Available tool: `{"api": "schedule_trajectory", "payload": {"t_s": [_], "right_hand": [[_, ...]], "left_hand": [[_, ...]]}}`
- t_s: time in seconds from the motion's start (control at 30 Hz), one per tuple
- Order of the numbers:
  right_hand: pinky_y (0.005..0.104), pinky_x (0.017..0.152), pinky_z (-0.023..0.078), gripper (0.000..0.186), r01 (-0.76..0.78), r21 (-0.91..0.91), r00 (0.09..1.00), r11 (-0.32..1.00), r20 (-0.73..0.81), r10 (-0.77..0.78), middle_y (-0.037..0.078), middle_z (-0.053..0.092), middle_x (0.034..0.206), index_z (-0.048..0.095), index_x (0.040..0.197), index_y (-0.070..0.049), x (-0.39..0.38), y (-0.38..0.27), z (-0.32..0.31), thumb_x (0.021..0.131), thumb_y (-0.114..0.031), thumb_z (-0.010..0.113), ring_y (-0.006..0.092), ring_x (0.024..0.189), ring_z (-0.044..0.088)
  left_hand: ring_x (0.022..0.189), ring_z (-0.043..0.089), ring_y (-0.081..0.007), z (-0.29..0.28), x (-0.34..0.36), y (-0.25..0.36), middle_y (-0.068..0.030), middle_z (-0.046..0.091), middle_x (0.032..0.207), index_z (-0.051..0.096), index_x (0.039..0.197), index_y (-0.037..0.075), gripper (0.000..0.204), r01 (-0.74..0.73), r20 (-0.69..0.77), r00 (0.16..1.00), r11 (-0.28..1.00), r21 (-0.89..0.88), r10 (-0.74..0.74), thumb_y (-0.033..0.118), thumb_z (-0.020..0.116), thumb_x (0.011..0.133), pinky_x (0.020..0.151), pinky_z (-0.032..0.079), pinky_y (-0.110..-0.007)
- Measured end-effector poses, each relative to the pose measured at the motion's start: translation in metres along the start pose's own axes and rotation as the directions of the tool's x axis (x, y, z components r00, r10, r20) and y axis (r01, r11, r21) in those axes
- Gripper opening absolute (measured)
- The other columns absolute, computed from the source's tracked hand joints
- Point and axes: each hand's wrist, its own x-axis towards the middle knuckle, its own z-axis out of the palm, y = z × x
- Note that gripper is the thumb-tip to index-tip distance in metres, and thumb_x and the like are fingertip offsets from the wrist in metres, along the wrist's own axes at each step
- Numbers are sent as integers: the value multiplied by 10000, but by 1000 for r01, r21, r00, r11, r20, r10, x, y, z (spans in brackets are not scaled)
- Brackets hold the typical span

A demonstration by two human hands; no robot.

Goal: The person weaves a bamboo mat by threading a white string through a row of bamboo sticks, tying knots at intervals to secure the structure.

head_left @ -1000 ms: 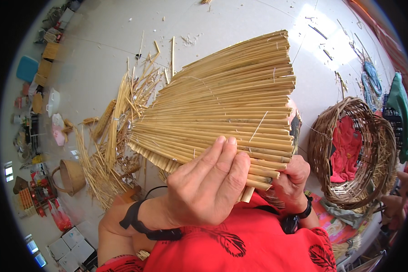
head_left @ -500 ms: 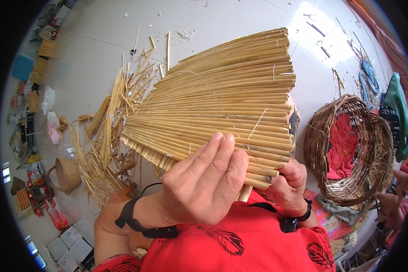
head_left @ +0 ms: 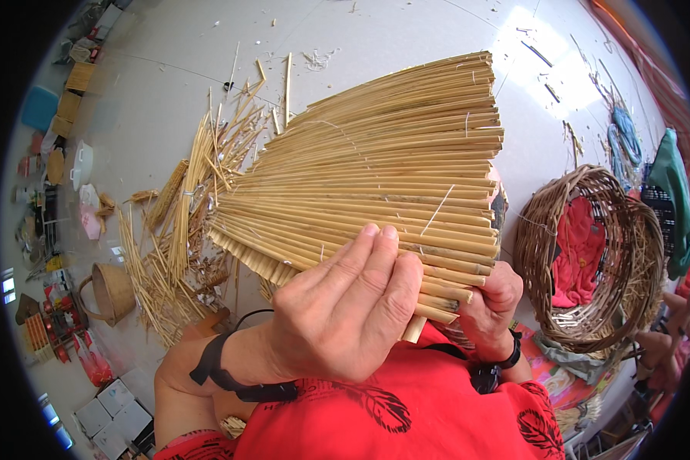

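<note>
A fan-shaped mat of straw stalks [head_left: 360, 169], stitched with white thread, spreads out before me, narrow at the left and broad at the right. My left hand [head_left: 345, 307] grips its near edge, with the fingers flat on top and the thumb hidden. Between that hand and the mat's corner, a pale stalk end [head_left: 414, 329] sticks out. My right hand [head_left: 492, 307] is curled closed against the cut ends at the near right corner. Its fingertips are behind the stalks, so what they pinch is hidden.
Loose straw [head_left: 180, 230] lies in a heap on the floor at left, near a small handled basket [head_left: 113, 295]. At right stands a large wicker basket [head_left: 529, 261] with red cloth [head_left: 579, 253] inside. Blue cord [head_left: 625, 134] and a green cloth [head_left: 673, 203] are beyond it.
The mat has shifted slightly right and down in view. My left hand keeps its grip, and my right hand has moved a little, still curled at the corner.
</note>
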Motion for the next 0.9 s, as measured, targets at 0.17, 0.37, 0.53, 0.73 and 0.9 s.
{"api": "schedule_trajectory", "payload": {"t_s": [0.17, 0.37, 0.53, 0.73, 0.9], "right_hand": [[252, 455, 428, 178, -138, 88, 990, 986, 8, 138, 45, 626, 634, 701, 940, 19, -2, -11, 1, 786, 40, 615, 114, 471, 571], [216, 418, 416, 188, -304, 242, 953, 921, 71, 296, 8, 610, 602, 703, 992, 42, -12, -13, -3, 867, 42, 563, 63, 453, 554], [198, 412, 410, 195, -535, 569, 825, 625, 192, 531, 41, 639, 677, 684, 1035, 61, -24, -14, -3, 896, 38, 550, 56, 454, 524], [191, 423, 404, 235, -502, 723, 801, 474, 183, 570, 43, 640, 732, 616, 1138, 70, -23, -24, 4, 916, 31, 548, 47, 472, 516], [189, 436, 409, 156, -391, 534, 892, 750, 17, 452, 44, 640, 740, 624, 1056, 53, -19, -19, 12, 934, 21, 531, 45, 485, 521]], "left_hand": [[902, 719, -357, 1, 0, 3, -275, 686, 949, 643, 1010, -88, 293, 12, 0, 1000, 1000, 13, -12, 176, 643, 883, 603, 590, -329], [896, 719, -355, 4, 4, 5, -271, 688, 947, 647, 1005, -78, 247, 19, -4, 1000, 1000, 10, -19, 108, 637, 843, 612, 592, -340], [895, 717, -361, 5, 2, 7, -268, 688, 956, 648, 1010, -76, 250, 20, 8, 1000, 1000, 16, -20, 110, 627, 844, 634, 601, -349], [859, 709, -368, 4, 4, 8, -261, 686, 918, 662, 991, -64, 258, 53, -1, 999, 999, 4, -53, 132, 620, 829, 722, 612, -388], [915, 714, -367, 2, 1, 3, -286, 675, 999, 637, 1062, -90, 375, 22, 29, 999, 1000, 15, -23, 234, 669, 877, 641, 598, -350]]}}
